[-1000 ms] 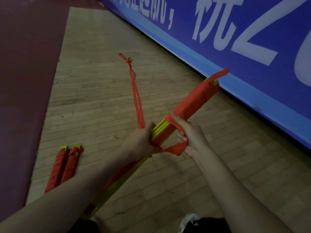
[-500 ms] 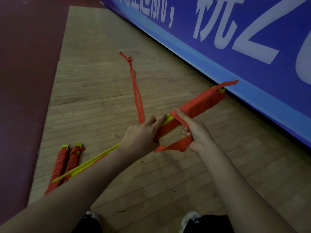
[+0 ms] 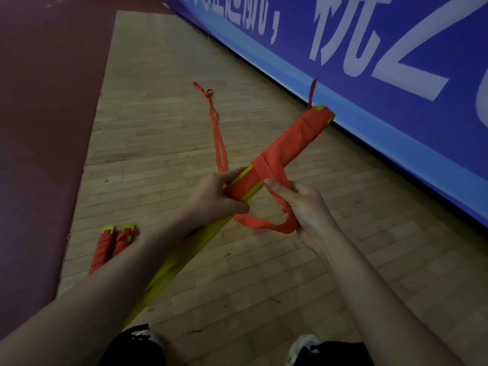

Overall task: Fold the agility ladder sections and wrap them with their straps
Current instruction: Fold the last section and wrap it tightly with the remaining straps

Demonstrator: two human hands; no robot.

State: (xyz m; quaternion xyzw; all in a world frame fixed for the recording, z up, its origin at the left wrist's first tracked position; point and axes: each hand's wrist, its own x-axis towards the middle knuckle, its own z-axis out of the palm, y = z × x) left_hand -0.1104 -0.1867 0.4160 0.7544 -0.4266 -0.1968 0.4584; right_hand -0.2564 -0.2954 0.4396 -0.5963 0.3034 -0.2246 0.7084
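A stack of yellow ladder rungs (image 3: 184, 257) runs from lower left up to the right, held above the floor. Its far half is wound in orange strap (image 3: 293, 143). My left hand (image 3: 214, 196) grips the bundle at the edge of the wrapping. My right hand (image 3: 303, 204) holds a loop of the strap (image 3: 264, 223) just below the bundle, thumb pressed against the strap. A loose strap tail (image 3: 217, 133) trails away across the floor behind my left hand.
Two wrapped bundles (image 3: 111, 244) lie side by side on the wooden floor (image 3: 264, 273) at the left. A dark red floor area (image 3: 47, 128) borders the wood. A blue banner wall (image 3: 369, 62) runs along the right. My shoes (image 3: 303, 344) show at the bottom.
The bundle has swung, its near end going from the left toward my body and its far end rising. The strap has been drawn another turn around it.
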